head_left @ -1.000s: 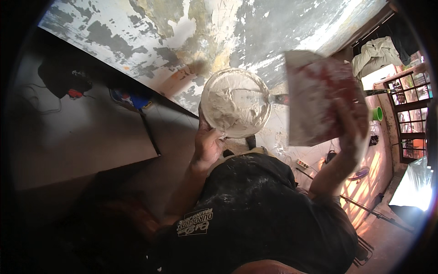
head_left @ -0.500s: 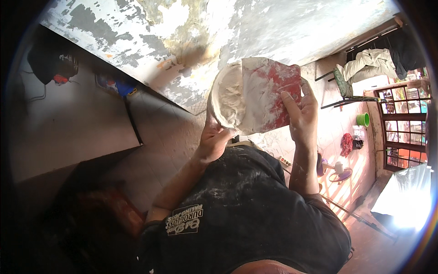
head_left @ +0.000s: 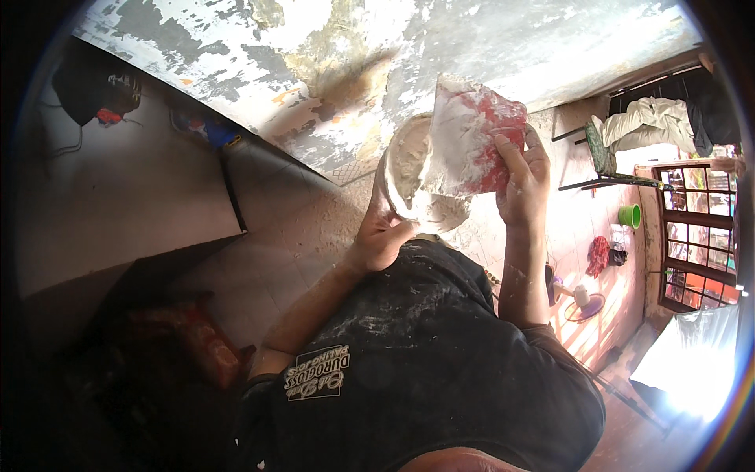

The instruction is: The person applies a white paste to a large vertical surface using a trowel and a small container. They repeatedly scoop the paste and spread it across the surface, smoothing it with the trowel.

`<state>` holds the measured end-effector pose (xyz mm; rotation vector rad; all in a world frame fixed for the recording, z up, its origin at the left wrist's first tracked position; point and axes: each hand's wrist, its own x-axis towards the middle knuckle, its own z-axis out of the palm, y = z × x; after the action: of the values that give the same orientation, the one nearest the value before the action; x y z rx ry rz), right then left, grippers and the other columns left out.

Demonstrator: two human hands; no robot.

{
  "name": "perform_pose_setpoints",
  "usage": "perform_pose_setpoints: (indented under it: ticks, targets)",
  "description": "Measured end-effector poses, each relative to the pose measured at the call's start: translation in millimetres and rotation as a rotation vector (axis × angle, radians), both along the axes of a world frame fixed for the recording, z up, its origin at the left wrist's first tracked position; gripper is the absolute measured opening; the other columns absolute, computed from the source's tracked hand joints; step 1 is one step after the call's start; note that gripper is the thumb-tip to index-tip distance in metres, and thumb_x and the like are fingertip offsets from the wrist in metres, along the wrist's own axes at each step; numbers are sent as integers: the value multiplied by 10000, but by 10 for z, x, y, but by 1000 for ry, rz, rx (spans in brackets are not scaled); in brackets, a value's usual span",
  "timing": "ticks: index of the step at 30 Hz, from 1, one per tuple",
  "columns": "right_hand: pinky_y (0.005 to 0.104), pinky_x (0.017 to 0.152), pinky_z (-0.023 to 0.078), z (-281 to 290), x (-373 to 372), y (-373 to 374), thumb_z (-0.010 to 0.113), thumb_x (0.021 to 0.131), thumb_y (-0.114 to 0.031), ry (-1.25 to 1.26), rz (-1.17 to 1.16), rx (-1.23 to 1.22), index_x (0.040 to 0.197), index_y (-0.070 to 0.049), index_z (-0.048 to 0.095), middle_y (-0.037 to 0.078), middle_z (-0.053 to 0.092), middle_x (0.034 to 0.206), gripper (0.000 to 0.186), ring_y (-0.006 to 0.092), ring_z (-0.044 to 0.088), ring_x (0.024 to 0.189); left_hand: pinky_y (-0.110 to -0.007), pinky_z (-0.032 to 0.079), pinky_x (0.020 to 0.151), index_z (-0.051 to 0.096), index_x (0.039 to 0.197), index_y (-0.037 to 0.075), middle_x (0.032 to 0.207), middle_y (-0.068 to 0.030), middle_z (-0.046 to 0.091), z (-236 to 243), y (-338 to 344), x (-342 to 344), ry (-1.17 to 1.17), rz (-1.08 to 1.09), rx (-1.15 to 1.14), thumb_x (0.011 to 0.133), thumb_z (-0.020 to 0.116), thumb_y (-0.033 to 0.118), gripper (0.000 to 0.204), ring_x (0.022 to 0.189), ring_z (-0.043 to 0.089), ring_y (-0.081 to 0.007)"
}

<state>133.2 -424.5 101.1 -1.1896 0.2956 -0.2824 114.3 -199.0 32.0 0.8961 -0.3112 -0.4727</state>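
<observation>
A round tub [head_left: 391,175] with pale, thick filler paste [head_left: 410,161] inside is gripped at its near left rim by my left hand [head_left: 383,242], thumb over the edge. My right hand [head_left: 524,177] pinches a flat red plastic spreader [head_left: 481,141] heavily smeared with white paste, thumb on its upper face. The spreader slants over the right part of the tub and hides some of its opening. More paste [head_left: 444,211] shows along the tub's near side beneath the spreader's lower edge.
Ahead rises a wall [head_left: 338,55] with patchy, peeling paint. To the right are a chair [head_left: 609,169] with pale cloth [head_left: 649,124] over it, a green bucket [head_left: 629,215], a red cloth [head_left: 598,256] and a barred window [head_left: 696,228]. A dark-edged pale panel [head_left: 134,197] is at left.
My right hand has raised and tilted the spreader, uncovering paste at the tub's near side. The tub and my left hand have shifted slightly right.
</observation>
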Motion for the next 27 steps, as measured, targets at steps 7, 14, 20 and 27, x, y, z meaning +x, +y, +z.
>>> perform_pose_setpoints:
  ticks: [7,14,20,27]
  targets:
    - [266,768,580,244,33,-135,620,1014,2,-79,-63,-111,1354,128,514,152,725,1119,378,145,715,916,-432,330,1228,52,1690,91,1618,-117,348,126,-21,95,45,118,-15,818,492,-138,1004,1512,351,-225]
    - [251,805,560,256,84,-152,650,1001,-13,47,166,-318,1390,91,528,135,732,1136,421,120,688,945,-428,357,1217,76,1676,27,1608,-144,370,338,-36,200,1,167,-37,815,500,-112,970,1500,380,-242]
    - [278,832,579,461,240,-382,667,993,-24,108,369,-494,1370,83,571,131,749,1108,404,137,702,959,-424,351,1223,50,1684,44,1623,-140,358,355,77,285,49,129,-33,859,493,-122,950,1499,379,-223]
    - [274,843,583,556,301,-548,706,976,-50,173,438,-625,1411,64,567,125,758,1117,471,130,710,955,-435,435,1183,149,1654,14,1592,-178,405,460,46,315,145,225,-113,885,418,-126,827,1449,467,-272]
